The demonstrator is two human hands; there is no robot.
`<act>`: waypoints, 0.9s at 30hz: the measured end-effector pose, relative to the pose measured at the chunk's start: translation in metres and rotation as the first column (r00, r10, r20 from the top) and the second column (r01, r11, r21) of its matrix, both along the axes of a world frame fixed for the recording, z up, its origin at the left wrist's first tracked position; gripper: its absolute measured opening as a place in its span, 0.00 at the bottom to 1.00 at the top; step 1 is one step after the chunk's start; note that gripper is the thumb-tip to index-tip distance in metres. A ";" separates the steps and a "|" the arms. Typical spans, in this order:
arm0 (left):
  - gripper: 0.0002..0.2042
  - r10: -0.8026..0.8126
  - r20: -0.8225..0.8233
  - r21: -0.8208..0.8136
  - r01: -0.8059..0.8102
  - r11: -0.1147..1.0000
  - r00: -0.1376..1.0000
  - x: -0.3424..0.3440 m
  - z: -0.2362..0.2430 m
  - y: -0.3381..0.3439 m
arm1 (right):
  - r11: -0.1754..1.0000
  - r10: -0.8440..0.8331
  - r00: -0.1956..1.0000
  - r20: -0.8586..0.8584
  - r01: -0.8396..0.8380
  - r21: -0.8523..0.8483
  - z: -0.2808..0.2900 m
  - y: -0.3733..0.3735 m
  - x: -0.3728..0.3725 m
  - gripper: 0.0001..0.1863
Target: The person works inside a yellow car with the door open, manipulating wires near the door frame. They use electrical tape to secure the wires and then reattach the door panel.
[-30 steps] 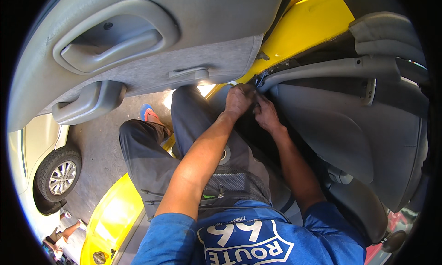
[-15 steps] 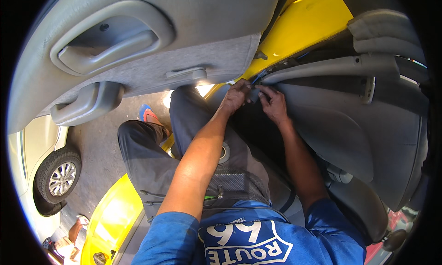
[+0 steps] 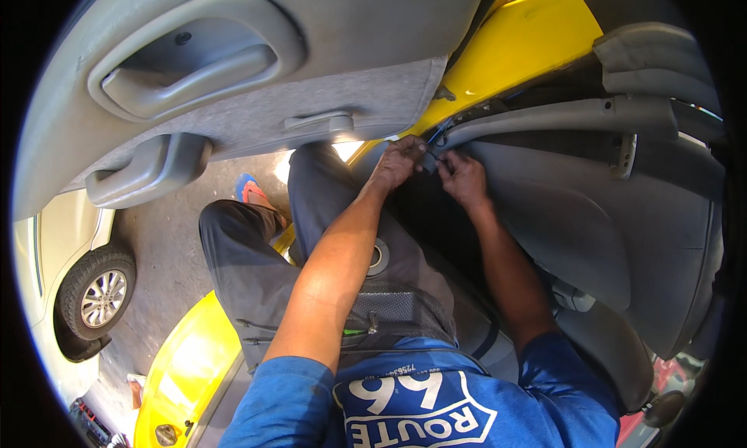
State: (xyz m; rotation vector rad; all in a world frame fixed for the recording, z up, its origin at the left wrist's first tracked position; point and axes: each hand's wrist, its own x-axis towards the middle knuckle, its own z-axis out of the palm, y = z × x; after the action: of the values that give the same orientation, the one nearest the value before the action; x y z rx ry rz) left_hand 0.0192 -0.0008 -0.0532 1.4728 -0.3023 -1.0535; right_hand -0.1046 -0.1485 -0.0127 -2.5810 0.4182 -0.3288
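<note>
Both pinched on the small dark connector by the door frame – left hand, right hand; best wiggled gently, not yanked by the wires

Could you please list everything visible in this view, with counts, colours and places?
door trim panel: one, grey, upper left, with pull handle and armrest
car body: yellow, top centre and lower left
car seat: one, grey, right
small dark part: one, between the hands, kind unclear
neighbouring car's wheel: one, black tyre, silver rim, far left
sandal: one, orange and blue, on the concrete floor
left hand: one, on the part
right hand: one, on the part
</note>
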 end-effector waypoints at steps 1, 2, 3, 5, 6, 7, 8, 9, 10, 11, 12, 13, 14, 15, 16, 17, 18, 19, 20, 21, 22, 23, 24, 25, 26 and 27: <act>0.11 -0.005 -0.004 0.021 0.005 1.000 1.000 0.001 0.001 0.000 | 0.999 -0.019 0.998 -0.060 0.020 0.026 0.004 0.002 -0.003 0.08; 0.11 -0.012 -0.007 0.037 0.012 0.999 1.000 0.002 0.001 0.001 | 0.998 -0.026 0.995 -0.099 0.032 0.058 0.008 0.005 -0.006 0.08; 0.10 -0.023 -0.023 0.032 0.024 0.999 0.999 0.003 0.001 0.001 | 0.994 -0.057 0.992 -0.112 0.067 0.089 0.010 0.009 -0.007 0.08; 0.10 -0.048 -0.053 0.013 0.049 0.999 0.997 0.004 0.001 0.001 | 0.980 -0.099 0.990 -0.097 0.114 0.165 0.015 0.015 -0.010 0.08; 0.09 -0.047 -0.054 0.008 0.047 0.999 0.997 0.004 0.002 0.002 | 0.989 -0.087 0.996 -0.017 0.089 0.118 0.017 0.019 -0.012 0.09; 0.09 -0.047 -0.054 0.003 0.047 0.999 0.997 0.004 0.001 0.002 | 0.995 -0.072 0.995 0.062 0.067 0.069 0.018 0.022 -0.014 0.10; 0.09 -0.046 -0.054 -0.002 0.046 0.999 0.997 0.003 0.001 0.002 | 0.998 -0.062 0.988 0.139 0.058 0.030 0.018 0.025 -0.015 0.10; 0.10 -0.042 -0.058 -0.017 0.041 0.999 0.997 0.003 0.001 0.002 | 0.993 -0.069 0.989 0.133 0.056 0.099 0.018 0.028 -0.017 0.11; 0.10 -0.040 -0.062 -0.031 0.038 0.999 0.997 0.002 0.000 0.003 | 0.982 -0.087 0.988 0.125 0.064 0.180 0.018 0.030 -0.019 0.11; 0.11 -0.037 -0.063 -0.045 0.034 0.998 0.997 0.001 -0.001 0.003 | 0.963 -0.105 0.988 0.115 0.072 0.259 0.017 0.032 -0.021 0.12; 0.11 -0.030 -0.088 -0.048 0.025 0.998 0.996 0.001 -0.002 0.002 | 0.944 -0.164 0.983 0.087 0.131 0.302 0.015 0.033 -0.021 0.12; 0.10 -0.020 -0.110 -0.050 0.014 0.999 0.994 0.000 -0.003 0.002 | 0.920 -0.219 0.974 0.056 0.187 0.343 0.013 0.033 -0.022 0.12; 0.10 -0.009 -0.132 -0.051 0.002 0.999 0.991 0.000 -0.005 0.002 | 0.898 -0.256 0.966 0.045 0.221 0.380 0.010 0.033 -0.022 0.12; 0.09 -0.018 -0.112 -0.051 0.012 0.999 0.994 0.001 -0.006 0.001 | 0.914 -0.252 0.967 0.036 0.226 0.336 0.007 0.032 -0.021 0.12; 0.09 -0.029 -0.092 -0.052 0.024 0.998 0.995 0.001 -0.008 0.001 | 0.934 -0.234 0.971 0.049 0.210 0.288 0.002 0.029 -0.018 0.12; 0.08 -0.038 -0.072 -0.042 0.035 0.998 0.997 0.001 -0.009 0.000 | 0.952 -0.217 0.974 0.061 0.197 0.236 -0.002 0.026 -0.015 0.13; 0.08 -0.043 -0.071 -0.056 0.039 0.998 0.997 0.001 -0.011 -0.001 | 0.965 -0.198 0.978 0.061 0.184 0.187 -0.006 0.024 -0.013 0.13; 0.08 -0.042 -0.070 -0.057 0.038 0.998 0.997 0.002 -0.012 -0.001 | 0.976 -0.178 0.982 0.060 0.168 0.140 -0.009 0.021 -0.011 0.13; 0.08 -0.043 -0.074 -0.054 0.040 0.998 0.996 0.002 -0.013 0.000 | 0.980 -0.175 0.984 0.018 0.172 0.101 -0.011 0.019 -0.010 0.13; 0.08 -0.038 -0.062 -0.061 0.034 0.998 0.997 0.002 -0.013 0.000 | 0.987 -0.153 0.986 0.072 0.149 0.055 -0.011 0.018 -0.011 0.12; 0.09 -0.035 -0.054 -0.061 0.032 0.998 0.998 0.002 -0.013 0.001 | 0.989 -0.148 0.985 0.087 0.147 0.022 -0.010 0.018 -0.012 0.11; 0.09 -0.031 -0.050 -0.056 0.028 0.998 0.998 0.002 -0.013 0.002 | 0.986 -0.164 0.984 0.077 0.164 0.001 -0.009 0.020 -0.014 0.10; 0.10 -0.035 -0.039 -0.060 0.033 0.998 0.999 0.002 -0.012 0.003 | 0.988 -0.152 0.983 0.100 0.151 0.010 -0.007 0.023 -0.016 0.10; 0.10 -0.041 -0.033 -0.060 0.038 0.997 0.999 0.002 -0.011 0.003 | 0.987 -0.162 0.982 0.096 0.160 0.028 -0.003 0.027 -0.021 0.10; 0.11 -0.048 -0.028 -0.062 0.046 0.997 0.998 0.002 -0.010 0.003 | 0.983 -0.180 0.980 0.086 0.177 0.050 0.000 0.031 -0.025 0.10; 0.11 -0.055 -0.054 -0.072 0.051 0.996 0.997 0.001 -0.008 0.003 | 0.986 -0.168 0.980 0.104 0.167 0.023 0.002 0.036 -0.027 0.10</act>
State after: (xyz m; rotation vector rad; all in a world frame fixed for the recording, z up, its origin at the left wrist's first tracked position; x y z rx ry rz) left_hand 0.0207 0.0019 -0.0610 1.3759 -0.3371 -1.1136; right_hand -0.1320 -0.1124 -0.0103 -2.5064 0.5984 -0.5166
